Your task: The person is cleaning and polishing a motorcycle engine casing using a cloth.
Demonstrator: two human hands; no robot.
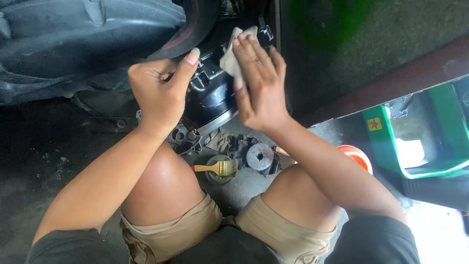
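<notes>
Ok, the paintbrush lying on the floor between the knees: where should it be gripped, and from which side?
Grip the paintbrush by its bare wooden handle, coming from the left and above. It lies flat with the handle pointing left and the bristles resting on a round metal part, with a gear close on the right. The left hand is probably nearer that handle end.

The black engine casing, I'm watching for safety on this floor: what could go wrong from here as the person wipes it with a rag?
1. The rag under the right hand could snag on the black engine casing where its edges and brackets stick out.
2. The left hand braces close to the tyre; a slip could pinch fingers.
3. The gear and paintbrush lie loose between the knees and could be kicked.
</notes>
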